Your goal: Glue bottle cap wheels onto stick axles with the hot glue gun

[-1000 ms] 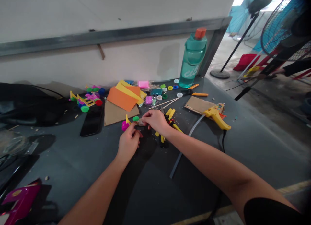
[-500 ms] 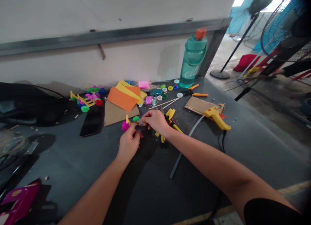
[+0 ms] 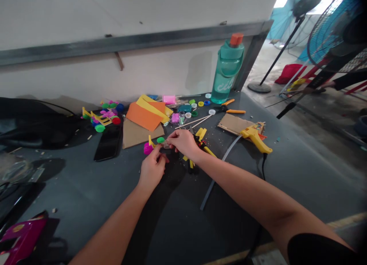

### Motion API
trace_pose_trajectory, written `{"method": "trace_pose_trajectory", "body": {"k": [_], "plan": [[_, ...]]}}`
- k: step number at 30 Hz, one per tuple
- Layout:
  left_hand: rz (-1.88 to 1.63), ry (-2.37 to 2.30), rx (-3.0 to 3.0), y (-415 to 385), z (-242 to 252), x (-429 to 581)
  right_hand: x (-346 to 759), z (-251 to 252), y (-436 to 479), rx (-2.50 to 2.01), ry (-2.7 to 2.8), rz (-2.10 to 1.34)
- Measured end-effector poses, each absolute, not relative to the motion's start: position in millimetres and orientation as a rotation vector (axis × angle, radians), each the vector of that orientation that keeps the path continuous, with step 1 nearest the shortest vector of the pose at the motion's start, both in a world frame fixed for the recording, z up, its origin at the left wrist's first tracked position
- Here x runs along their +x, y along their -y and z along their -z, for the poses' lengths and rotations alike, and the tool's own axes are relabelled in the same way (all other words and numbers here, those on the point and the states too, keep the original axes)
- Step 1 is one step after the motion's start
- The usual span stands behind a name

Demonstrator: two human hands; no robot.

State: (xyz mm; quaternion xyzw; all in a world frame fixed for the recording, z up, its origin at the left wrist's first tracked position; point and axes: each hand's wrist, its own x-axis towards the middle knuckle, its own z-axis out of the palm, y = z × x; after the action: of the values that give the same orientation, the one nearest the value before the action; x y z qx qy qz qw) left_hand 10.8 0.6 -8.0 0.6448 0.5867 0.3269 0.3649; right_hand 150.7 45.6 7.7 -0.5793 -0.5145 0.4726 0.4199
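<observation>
My left hand [image 3: 153, 167] is closed, its fingertips on a small craft assembly with a magenta piece [image 3: 148, 148], a yellow stick [image 3: 150, 140] and a green bottle cap [image 3: 160, 140]. My right hand [image 3: 183, 142] pinches a pale, see-through round piece [image 3: 166, 144] against that assembly, close to the left fingertips. Fingers hide part of it, so the exact joint does not show. Just right of my right hand lie yellow pieces [image 3: 202, 133] and a tool with dark and yellow parts, partly covered by my forearm.
A yellow glue gun [image 3: 255, 139] lies beside cardboard [image 3: 236, 123] at right, near orange-handled pliers [image 3: 236, 112] and a teal bottle [image 3: 226, 72]. Orange sheets [image 3: 145, 118], loose caps [image 3: 201, 104], a phone [image 3: 107, 144] and a colourful wheeled model [image 3: 103, 116] occupy the back and left.
</observation>
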Motion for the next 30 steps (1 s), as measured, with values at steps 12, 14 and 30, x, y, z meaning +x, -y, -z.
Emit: {"method": "trace_pose_trajectory", "body": {"k": [12,14,30], "plan": [[-0.838,-1.492,1.666,-0.3,8.8,10.7,150.9,-4.3,-45.8,-1.462,1.357,-1.062],[-0.840,-1.499,1.669,-0.3,9.0,10.6,151.0,-4.0,-45.8,-1.461,1.360,-1.049],[-0.816,-1.533,1.775,-1.3,11.1,8.9,150.1,0.2,-46.5,-1.462,1.402,-0.955]]}}
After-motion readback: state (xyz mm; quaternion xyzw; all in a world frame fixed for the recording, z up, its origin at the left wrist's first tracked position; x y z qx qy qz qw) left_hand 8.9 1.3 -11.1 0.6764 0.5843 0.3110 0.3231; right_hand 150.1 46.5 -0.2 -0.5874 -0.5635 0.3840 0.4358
